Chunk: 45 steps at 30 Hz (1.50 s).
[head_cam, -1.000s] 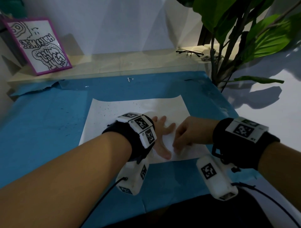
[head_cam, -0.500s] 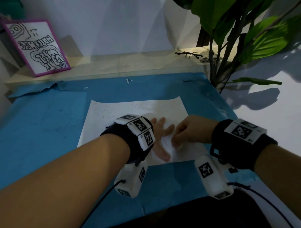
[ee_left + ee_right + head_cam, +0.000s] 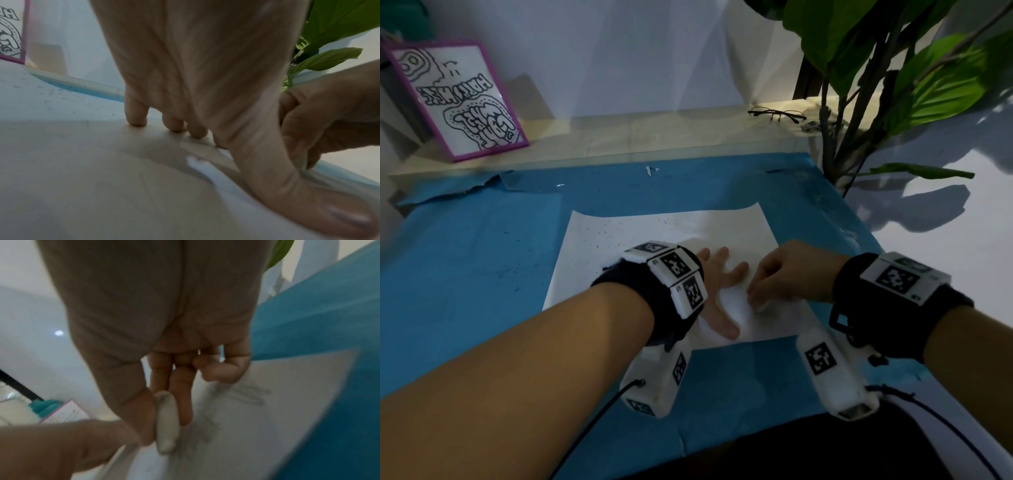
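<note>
Erasing step, mid-rub I'd say. My right hand (image 3: 792, 274) pinches a small white eraser (image 3: 166, 423) between the thumb and the longer fingers, with the outer fingers curled in. The eraser's tip is down on the paper (image 3: 654, 233), in the sheet's near right part. My left hand (image 3: 717, 294) lies flat on the same sheet just left of the eraser. Its fingers are straight and spread, thumb out toward the sheet's near edge, holding nothing, just pressing the sheet down.

The paper lies flat on the blue cover (image 3: 482, 260), with its far corners curling up a little. Faint grey pencil marks (image 3: 242, 395) show on the paper right beside the eraser, too blurred to read. Dark crumbs (image 3: 602, 236) dot the sheet's far left part. The eraser looks worn, rounded and greyed at the end.

Next move, my guess: short strokes over the grey that's left, with light pressure. The left hand stays firm so the sheet doesn't buckle or tear. After that, brush the crumbs off.
</note>
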{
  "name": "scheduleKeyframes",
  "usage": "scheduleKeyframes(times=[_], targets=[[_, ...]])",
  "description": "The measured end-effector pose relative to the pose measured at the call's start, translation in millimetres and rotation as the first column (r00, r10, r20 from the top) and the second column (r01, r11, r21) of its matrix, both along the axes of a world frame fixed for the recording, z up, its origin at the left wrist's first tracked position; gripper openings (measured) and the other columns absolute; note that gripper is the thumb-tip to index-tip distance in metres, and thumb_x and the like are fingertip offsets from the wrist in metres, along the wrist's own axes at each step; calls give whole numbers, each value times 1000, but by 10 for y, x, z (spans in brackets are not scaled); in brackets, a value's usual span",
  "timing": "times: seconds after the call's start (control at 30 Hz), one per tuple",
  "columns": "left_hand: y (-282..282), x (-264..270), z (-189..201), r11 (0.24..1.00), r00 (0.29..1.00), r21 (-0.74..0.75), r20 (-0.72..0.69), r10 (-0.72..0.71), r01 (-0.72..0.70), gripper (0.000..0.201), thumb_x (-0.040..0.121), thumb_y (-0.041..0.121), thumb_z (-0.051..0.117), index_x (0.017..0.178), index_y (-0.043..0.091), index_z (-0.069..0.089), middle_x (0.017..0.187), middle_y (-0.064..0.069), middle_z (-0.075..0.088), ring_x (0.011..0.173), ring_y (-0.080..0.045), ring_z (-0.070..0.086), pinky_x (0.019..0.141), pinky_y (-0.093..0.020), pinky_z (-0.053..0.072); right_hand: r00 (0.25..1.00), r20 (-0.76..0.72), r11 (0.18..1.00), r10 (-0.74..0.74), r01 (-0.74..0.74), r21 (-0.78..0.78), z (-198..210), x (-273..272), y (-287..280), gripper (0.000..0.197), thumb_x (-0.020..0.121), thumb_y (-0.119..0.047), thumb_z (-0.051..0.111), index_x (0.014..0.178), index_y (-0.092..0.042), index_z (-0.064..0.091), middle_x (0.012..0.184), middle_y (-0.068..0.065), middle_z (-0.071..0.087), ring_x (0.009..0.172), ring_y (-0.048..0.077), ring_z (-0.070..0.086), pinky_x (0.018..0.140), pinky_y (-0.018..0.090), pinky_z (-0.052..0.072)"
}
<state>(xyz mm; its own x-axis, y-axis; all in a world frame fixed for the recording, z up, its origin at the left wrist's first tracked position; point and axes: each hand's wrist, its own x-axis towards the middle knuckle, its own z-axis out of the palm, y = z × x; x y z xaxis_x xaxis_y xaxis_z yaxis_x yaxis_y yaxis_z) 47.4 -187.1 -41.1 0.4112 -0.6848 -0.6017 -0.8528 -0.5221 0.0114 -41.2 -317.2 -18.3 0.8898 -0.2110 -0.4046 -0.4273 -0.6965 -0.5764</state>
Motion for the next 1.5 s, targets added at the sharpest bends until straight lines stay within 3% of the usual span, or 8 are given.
scheduleKeyframes(times=[0.33, 0.43, 0.7, 0.93, 1.03, 1.3, 1.4, 1.5], targets=[[13, -16, 10, 1000, 1000, 7, -6, 9, -9, 109, 79, 65, 58, 147, 33, -21, 156, -3, -26, 145, -30, -16, 115, -51, -2, 994, -93, 998, 65, -66, -10, 13, -33, -23, 8, 65, -23, 81, 61, -21, 74, 68, -5, 71, 67, 9, 59, 68, 26, 49], [-6, -32, 51, 1000, 1000, 12, -12, 6, -6, 108, 80, 63, 58, 147, 33, -21, 156, -3, -26, 145, -30, -16, 115, -51, -2, 999, -29, 999, -23, 24, 31, 8, -32, -49, 7, 65, -19, 81, 66, -18, 75, 63, -5, 68, 57, 7, 55, 56, 21, 45], [4, -41, 93, 1000, 999, 21, -29, 12, -11, 107, 81, 63, 58, 147, 33, -21, 156, -3, -26, 145, -29, -16, 115, -51, -1, 999, -14, 998, -52, 52, 46, 0, -41, -86, 5, 67, -17, 80, 67, -15, 75, 64, -1, 69, 49, 5, 54, 52, 19, 44], [7, -43, 82, 1000, 1000, 18, -5, 6, -6, 108, 79, 67, 56, 147, 35, -21, 156, -1, -26, 145, -28, -15, 115, -51, -1, 998, 11, 998, -54, 54, 44, -21, -49, -77, 5, 66, -19, 81, 65, -18, 75, 59, -7, 68, 55, 6, 56, 57, 21, 47], [20, -47, 74, 1000, 1000, 18, 0, 8, -8, 108, 79, 67, 57, 147, 33, -20, 156, -3, -25, 145, -29, -14, 115, -51, 0, 999, -1, 999, 41, -41, -10, -49, -99, 7, 7, 65, -28, 80, 62, -26, 74, 67, -10, 71, 67, 3, 61, 70, 22, 49], [18, -53, 103, 1000, 1000, 7, -22, 16, -16, 108, 80, 64, 58, 148, 31, -20, 156, -3, -25, 145, -29, -16, 115, -49, -1, 997, 78, 1000, 26, -25, -11, -97, -153, 79, 8, 69, -27, 79, 65, -25, 73, 71, -8, 71, 67, 2, 60, 68, 19, 48], [26, -62, 109, 999, 998, -4, -52, 32, -32, 108, 80, 63, 60, 148, 34, -19, 156, -2, -25, 145, -28, -16, 115, -50, 1, 953, 252, 985, -169, 157, 66, -150, -119, -24, 12, 71, -23, 79, 66, -27, 69, 71, -8, 67, 68, 5, 58, 68, 23, 47], [67, -93, 184, 998, 994, -10, -91, 59, -60, 103, 84, 58, 59, 150, 28, -16, 157, -3, -23, 146, -26, -14, 116, -47, 2, 772, 317, 803, -551, 388, 452, -315, -164, -32, 8, 72, -16, 77, 72, -16, 69, 48, -12, 54, 47, 8, 46, 50, 24, 38]])
